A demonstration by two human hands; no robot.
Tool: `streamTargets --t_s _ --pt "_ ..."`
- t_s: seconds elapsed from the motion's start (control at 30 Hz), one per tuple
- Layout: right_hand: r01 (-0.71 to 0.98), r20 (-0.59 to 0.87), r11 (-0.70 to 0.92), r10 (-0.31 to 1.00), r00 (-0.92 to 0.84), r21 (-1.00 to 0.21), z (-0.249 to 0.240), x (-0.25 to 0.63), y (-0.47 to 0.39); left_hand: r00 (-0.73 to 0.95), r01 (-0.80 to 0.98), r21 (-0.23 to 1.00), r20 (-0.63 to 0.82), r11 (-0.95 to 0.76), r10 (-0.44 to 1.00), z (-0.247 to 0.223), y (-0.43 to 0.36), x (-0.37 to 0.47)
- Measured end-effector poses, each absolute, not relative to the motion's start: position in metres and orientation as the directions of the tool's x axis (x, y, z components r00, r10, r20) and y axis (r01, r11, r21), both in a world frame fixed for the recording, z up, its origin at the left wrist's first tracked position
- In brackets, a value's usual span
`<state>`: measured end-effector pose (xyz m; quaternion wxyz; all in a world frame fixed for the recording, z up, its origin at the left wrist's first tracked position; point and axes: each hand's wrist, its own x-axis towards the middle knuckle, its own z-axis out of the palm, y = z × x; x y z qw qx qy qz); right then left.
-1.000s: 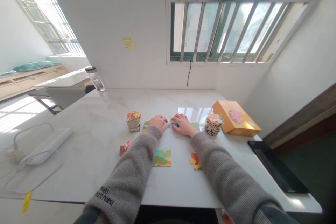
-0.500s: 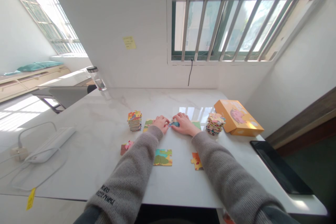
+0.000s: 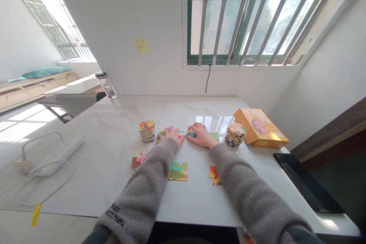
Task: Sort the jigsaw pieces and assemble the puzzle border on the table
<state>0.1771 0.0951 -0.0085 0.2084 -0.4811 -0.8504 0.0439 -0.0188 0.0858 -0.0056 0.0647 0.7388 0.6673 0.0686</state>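
Note:
A row of joined puzzle pieces lies flat on the white table, partly hidden under both hands. My left hand rests on its left part with the fingers spread. On its right part lies my right hand, fingers apart and pressing down beside a blue patch. Nearer to me are a green and turquoise puzzle section, an orange piece partly under the right sleeve, and a pink and brown piece by the left sleeve.
Stacks of puzzle pieces stand at left and right. Behind the right stack is an orange box. A black tablet-like object lies at the right edge. Further left are a bottle and a white power strip with cables.
My left hand has shifted left and spread its fingers over the row, uncovering more of its middle. My right hand has stayed in place.

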Motion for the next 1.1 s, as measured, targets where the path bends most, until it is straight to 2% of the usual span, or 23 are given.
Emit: streamTargets --t_s 0.3,0.5,0.73,0.87,1.1 --pt "0.779 0.321 0.567 0.815 -0.483 -0.268 -0.01 0.179 0.095 0.143 0.973 0.173 0.074 -0.154 0.987 0.0 0.076 -0.012" --pt "0.776 0.319 0.577 0.808 -0.495 -0.256 -0.008 0.179 0.092 0.362 0.912 0.169 0.094 -0.373 0.928 0.001 0.076 -0.008" --pt "0.778 0.315 0.573 0.811 -0.493 -0.257 0.0 0.18 0.091 0.348 0.926 0.121 0.097 -0.358 0.933 0.001 0.073 -0.007" --pt "0.79 0.341 0.574 0.802 -0.491 -0.213 0.014 0.187 0.079 0.356 0.925 0.109 0.084 -0.363 0.931 0.003 0.072 -0.006" --pt "0.882 0.151 0.465 0.879 -0.452 -0.07 0.014 0.207 0.026 0.36 0.926 0.109 0.04 -0.362 0.932 0.006 0.072 -0.007"
